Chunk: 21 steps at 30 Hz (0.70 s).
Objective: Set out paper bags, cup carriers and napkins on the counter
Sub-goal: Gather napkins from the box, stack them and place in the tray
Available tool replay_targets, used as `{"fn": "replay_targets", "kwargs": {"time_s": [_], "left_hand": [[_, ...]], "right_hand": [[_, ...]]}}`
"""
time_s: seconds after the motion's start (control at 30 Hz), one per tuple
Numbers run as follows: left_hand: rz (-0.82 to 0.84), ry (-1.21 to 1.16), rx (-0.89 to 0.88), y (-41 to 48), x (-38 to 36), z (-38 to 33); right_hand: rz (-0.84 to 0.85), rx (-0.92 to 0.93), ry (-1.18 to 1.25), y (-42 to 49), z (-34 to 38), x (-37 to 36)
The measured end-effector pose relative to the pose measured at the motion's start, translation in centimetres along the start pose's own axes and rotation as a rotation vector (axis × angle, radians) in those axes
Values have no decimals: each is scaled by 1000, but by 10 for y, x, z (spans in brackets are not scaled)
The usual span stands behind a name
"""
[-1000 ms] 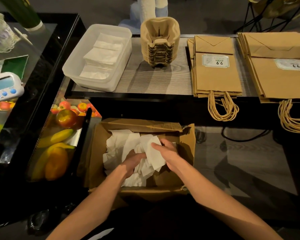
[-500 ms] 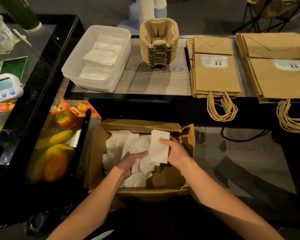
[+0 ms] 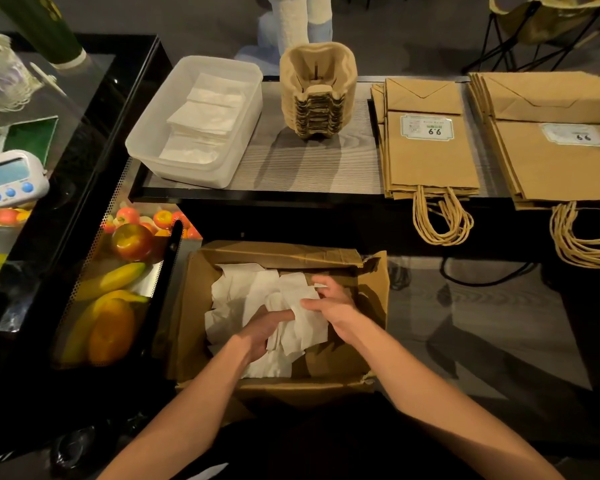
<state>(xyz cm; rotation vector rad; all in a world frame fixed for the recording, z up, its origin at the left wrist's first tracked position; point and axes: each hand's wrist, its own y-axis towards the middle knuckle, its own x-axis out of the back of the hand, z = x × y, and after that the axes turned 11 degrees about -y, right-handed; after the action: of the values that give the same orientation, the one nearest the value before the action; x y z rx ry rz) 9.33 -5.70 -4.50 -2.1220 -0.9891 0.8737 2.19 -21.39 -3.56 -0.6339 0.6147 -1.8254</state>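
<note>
both hands work inside the cardboard box (image 3: 278, 386) below the tabletop (image 3: 312, 168). the right hand (image 3: 329, 303) has its grip pinched on a loose white napkin (image 3: 305, 327), thumb and fingers closed over the sheet's upper edge. the left hand (image 3: 267, 327) lies beneath the same bunch of paper with its fingers curled in; whether that grip is truly closed on a sheet i cannot tell, since the paper hides the fingertips. holding from two sides likely helps gather crumpled sheets into a flat bundle before lifting.

up on the tabletop, the clear plastic tub (image 3: 146, 147) already holds a few flat napkins, so it looks like the place these are meant for. just beside it stands the stack of cup carriers (image 3: 317, 95), and farther right lie two piles of paper bags (image 3: 430, 161), handles hanging over the front edge. those parts seem done.

the box's raised back flap and the tabletop's dark front edge sit between the hands and the tub, so the bundle must go up and over. a fruit display (image 3: 115, 306) and a timer (image 3: 11, 178) stand to the left, clear of that path.
</note>
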Motion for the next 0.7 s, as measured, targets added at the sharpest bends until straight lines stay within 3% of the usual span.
{"fn": "replay_targets", "kwargs": {"time_s": [0.2, 0.33, 0.53, 0.7], "left_hand": [[-44, 28, 41, 1, 4, 3], [-44, 72, 73, 0, 5, 4], [-52, 33, 55, -1, 8, 2], [-43, -208, 70, 2, 14, 1]], "right_hand": [[59, -193, -62, 0, -7, 1], [100, -192, 28, 1, -8, 1], [36, -106, 402, -3, -9, 7], [48, -251, 754, -4, -19, 25]]}}
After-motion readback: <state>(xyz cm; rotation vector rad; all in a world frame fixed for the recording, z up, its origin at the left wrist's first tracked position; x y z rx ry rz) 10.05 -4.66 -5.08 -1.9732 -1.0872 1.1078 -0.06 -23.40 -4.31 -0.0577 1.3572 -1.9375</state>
